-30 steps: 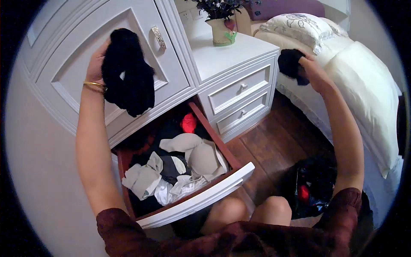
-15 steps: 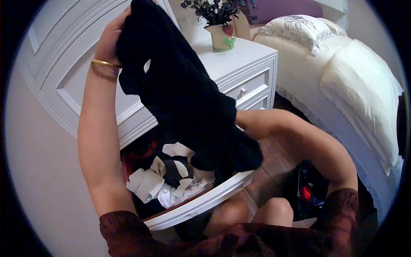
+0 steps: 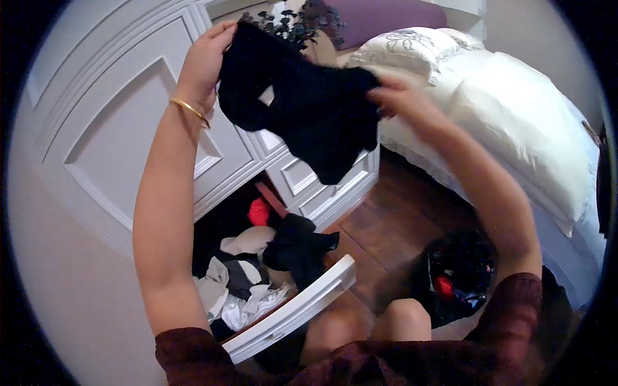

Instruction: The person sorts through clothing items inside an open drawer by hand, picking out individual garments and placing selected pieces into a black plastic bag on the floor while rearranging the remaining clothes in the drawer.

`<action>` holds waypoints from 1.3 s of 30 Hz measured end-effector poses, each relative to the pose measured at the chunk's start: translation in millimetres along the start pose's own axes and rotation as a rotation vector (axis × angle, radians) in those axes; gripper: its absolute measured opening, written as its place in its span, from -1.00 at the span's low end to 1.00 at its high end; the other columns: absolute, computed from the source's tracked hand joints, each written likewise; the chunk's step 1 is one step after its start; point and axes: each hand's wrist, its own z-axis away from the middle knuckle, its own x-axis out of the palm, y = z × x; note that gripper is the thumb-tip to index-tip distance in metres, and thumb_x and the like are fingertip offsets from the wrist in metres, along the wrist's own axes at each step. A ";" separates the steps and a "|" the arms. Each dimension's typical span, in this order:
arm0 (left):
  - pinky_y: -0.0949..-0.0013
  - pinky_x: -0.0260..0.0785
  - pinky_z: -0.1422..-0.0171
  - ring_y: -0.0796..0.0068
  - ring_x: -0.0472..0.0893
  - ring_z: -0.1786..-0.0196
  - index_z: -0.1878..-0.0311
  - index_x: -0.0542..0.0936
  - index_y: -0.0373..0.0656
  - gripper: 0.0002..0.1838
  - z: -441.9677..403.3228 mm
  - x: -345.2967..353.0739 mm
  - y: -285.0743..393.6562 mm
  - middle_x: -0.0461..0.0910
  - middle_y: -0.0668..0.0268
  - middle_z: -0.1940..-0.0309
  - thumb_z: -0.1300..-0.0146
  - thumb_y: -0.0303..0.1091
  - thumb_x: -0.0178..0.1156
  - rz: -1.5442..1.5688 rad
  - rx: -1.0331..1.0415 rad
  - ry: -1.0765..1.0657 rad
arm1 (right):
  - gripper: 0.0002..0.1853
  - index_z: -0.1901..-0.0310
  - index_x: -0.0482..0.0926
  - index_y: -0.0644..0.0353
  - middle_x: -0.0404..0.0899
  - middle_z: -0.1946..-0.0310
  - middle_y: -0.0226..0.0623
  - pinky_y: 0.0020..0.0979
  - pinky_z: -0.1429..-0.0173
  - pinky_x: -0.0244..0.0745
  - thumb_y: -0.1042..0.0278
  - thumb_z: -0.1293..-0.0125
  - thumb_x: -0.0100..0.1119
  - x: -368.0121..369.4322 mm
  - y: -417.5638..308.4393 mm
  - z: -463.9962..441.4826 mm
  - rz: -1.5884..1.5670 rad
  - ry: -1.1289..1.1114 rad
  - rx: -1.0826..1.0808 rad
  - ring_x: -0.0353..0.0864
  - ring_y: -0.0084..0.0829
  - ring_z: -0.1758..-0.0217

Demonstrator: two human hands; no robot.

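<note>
A black garment (image 3: 302, 103) is stretched out in the air between my two hands; its exact kind is hard to make out. My left hand (image 3: 205, 67), with a gold bangle at the wrist, is closed on its upper left edge. At the right edge my right hand (image 3: 402, 100), slightly blurred, grips the cloth. A pale gap (image 3: 266, 96) shows through the garment. Below hangs an open drawer (image 3: 296, 315) with white and beige clothes (image 3: 215, 286), a black cloth (image 3: 296, 248) and a red item (image 3: 259, 211) in it.
A black bag (image 3: 454, 283) with something red inside stands on the wooden floor (image 3: 380, 225) by my knees. The white cabinet (image 3: 129, 116) is on the left, with a nightstand (image 3: 335, 186) behind the garment. A bed (image 3: 508, 122) with pillows is at right.
My right hand has risen from low behind the garment to its upper right edge, spreading the cloth sideways. The garment's lower end has lifted off the drawer, showing more clothes and the red item.
</note>
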 end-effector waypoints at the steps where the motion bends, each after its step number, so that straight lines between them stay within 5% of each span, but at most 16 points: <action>1: 0.51 0.39 0.07 0.59 0.56 0.23 -0.01 0.57 -0.20 -0.70 2.7 -0.6 -7.2 0.60 0.39 0.29 -0.31 -0.26 0.07 -0.115 0.001 0.063 | -0.74 0.06 0.60 0.16 0.59 0.31 -0.49 -0.52 0.23 0.34 0.29 -0.26 0.10 -39.8 2.5 -6.3 0.203 0.138 -0.026 0.47 -0.61 0.29; 4: 0.54 0.35 0.13 0.61 0.52 0.30 0.12 0.64 -0.24 -0.71 9.2 18.9 -34.8 0.59 0.40 0.38 -0.23 -0.24 0.15 -0.357 0.065 0.147 | -0.74 0.07 0.62 0.19 0.51 0.47 -0.54 -0.57 0.36 0.29 0.28 -0.28 0.10 -117.5 -28.4 3.6 0.420 0.380 -0.100 0.41 -0.65 0.45; 8: 0.53 0.33 0.16 0.62 0.51 0.32 0.22 0.67 -0.27 -0.74 -1.3 54.5 -71.9 0.60 0.40 0.45 -0.16 -0.26 0.19 -0.418 0.088 0.107 | -0.74 0.18 0.63 0.31 0.66 0.38 -0.27 -0.40 0.22 0.50 0.29 -0.23 0.12 -177.6 -56.9 -1.2 0.879 0.568 -0.419 0.61 -0.43 0.38; 10: 0.53 0.33 0.17 0.66 0.49 0.34 0.20 0.67 -0.24 -0.75 -1.2 75.2 -75.9 0.59 0.42 0.45 -0.17 -0.27 0.19 -0.315 0.050 0.082 | -0.67 0.06 0.55 0.37 0.61 0.22 -0.13 -0.27 0.08 0.46 0.31 -0.22 0.09 -153.4 -104.9 23.0 0.669 0.524 -0.071 0.57 -0.27 0.13; 11: 0.54 0.33 0.17 0.67 0.49 0.34 0.19 0.67 -0.23 -0.75 -1.1 84.4 -77.1 0.59 0.43 0.45 -0.17 -0.27 0.18 -0.248 0.018 0.067 | -0.74 0.20 0.56 0.38 0.56 0.38 -0.21 -0.27 0.21 0.46 0.37 -0.20 0.02 -157.8 -107.3 24.0 1.113 0.729 -0.210 0.55 -0.32 0.27; 18: 0.29 0.45 -0.12 0.38 0.61 0.11 0.03 0.57 -0.18 -0.71 3.8 135.7 -89.5 0.64 0.28 0.13 -0.34 -0.23 0.00 0.678 -0.426 -0.254 | -0.80 0.26 0.57 0.30 0.56 0.39 -0.24 -0.31 0.27 0.42 0.38 -0.19 0.02 -143.7 -119.6 25.8 0.180 0.561 -0.063 0.52 -0.33 0.32; 19: 0.30 0.45 -0.11 0.39 0.61 0.10 0.03 0.57 -0.19 -0.70 10.1 145.3 -90.8 0.64 0.28 0.13 -0.35 -0.21 0.00 0.726 -0.455 -0.272 | -0.80 0.27 0.58 0.31 0.58 0.35 -0.24 -0.31 0.27 0.41 0.38 -0.20 0.01 -144.9 -116.3 22.5 0.046 0.499 0.132 0.54 -0.35 0.29; 20: 0.32 0.45 -0.10 0.41 0.61 0.09 0.03 0.57 -0.19 -0.69 15.4 152.7 -90.9 0.64 0.28 0.13 -0.35 -0.20 0.00 0.773 -0.486 -0.290 | -0.76 0.22 0.62 0.26 0.65 0.34 -0.35 -0.47 0.13 0.54 0.24 -0.24 0.19 -144.1 -112.0 36.1 0.103 0.404 0.055 0.62 -0.51 0.31; 26: 0.41 0.49 0.15 0.49 0.55 0.18 -0.19 0.34 -0.05 -0.56 41.4 188.9 -114.4 0.50 0.37 0.03 -0.40 0.00 -0.05 0.211 -0.536 -0.223 | -0.69 0.21 0.60 0.29 0.66 0.32 -0.27 -0.42 0.13 0.59 0.20 -0.17 0.29 -128.7 -103.5 41.2 -0.169 0.172 0.294 0.65 -0.45 0.31; 28: 0.30 0.47 0.00 0.43 0.52 0.05 -0.28 0.26 -0.02 -0.48 58.9 203.6 -100.2 0.44 0.34 -0.04 -0.38 0.04 -0.03 0.406 -0.524 -0.322 | -0.69 0.21 0.60 0.30 0.66 0.33 -0.27 -0.41 0.14 0.60 0.20 -0.16 0.30 -120.4 -94.2 33.8 -0.223 0.091 0.338 0.65 -0.44 0.33; 30: 0.35 0.40 0.00 0.45 0.47 -0.02 -0.34 0.21 -0.08 -0.32 71.7 218.2 -100.6 0.41 0.22 0.01 -0.26 0.01 0.16 0.534 -0.467 -0.658 | -0.67 0.16 0.58 0.30 0.66 0.30 -0.27 -0.40 0.15 0.60 0.21 -0.17 0.29 -114.2 -86.4 32.5 -0.213 0.027 0.374 0.65 -0.44 0.32; 31: 0.36 0.36 -0.08 0.47 0.45 -0.07 -0.36 0.22 -0.13 -0.29 83.8 222.2 -93.1 0.40 0.25 -0.09 -0.22 -0.08 0.23 0.250 -0.363 -0.748 | -0.67 0.14 0.57 0.30 0.66 0.27 -0.27 -0.40 0.13 0.59 0.21 -0.18 0.29 -106.1 -91.8 37.9 -0.154 0.051 0.384 0.65 -0.43 0.29; 32: 0.39 0.39 -0.03 0.52 0.49 0.01 -0.24 0.37 -0.21 -0.41 94.9 232.7 -84.2 0.52 0.30 0.03 -0.18 -0.20 0.28 0.225 -0.074 -0.846 | -0.66 0.12 0.57 0.30 0.65 0.25 -0.27 -0.39 0.11 0.58 0.22 -0.19 0.28 -98.8 -95.4 45.1 -0.098 0.075 0.400 0.65 -0.43 0.26; 34: 0.44 0.42 0.13 0.60 0.53 0.21 -0.12 0.48 -0.23 -0.53 93.9 242.3 -102.3 0.59 0.38 0.25 -0.17 -0.26 0.27 -0.103 -0.110 -0.881 | -0.66 0.10 0.57 0.27 0.64 0.22 -0.27 -0.38 0.03 0.55 0.19 -0.21 0.26 -109.1 -83.6 46.8 -0.032 0.075 0.368 0.63 -0.43 0.21; 37: 0.48 0.36 0.33 0.64 0.51 0.35 0.03 0.54 -0.15 -0.71 101.1 255.9 -105.4 0.60 0.41 0.32 -0.18 -0.32 0.22 0.198 -0.389 -0.558 | -0.39 -0.13 0.42 0.26 0.56 0.04 -0.29 -0.42 -0.15 0.40 -0.02 -0.18 0.27 -118.9 -55.4 70.3 0.151 -0.156 0.306 0.52 -0.48 0.00; 39: 0.50 0.39 0.13 0.62 0.53 0.24 -0.02 0.50 -0.11 -0.71 102.3 263.4 -94.9 0.58 0.41 0.18 -0.25 -0.29 0.17 0.581 -0.449 -0.557 | -0.16 -0.29 0.25 0.27 0.51 -0.03 -0.30 -0.45 -0.23 0.28 -0.14 -0.13 0.30 -102.5 -43.2 103.7 0.503 -0.236 0.227 0.44 -0.51 -0.08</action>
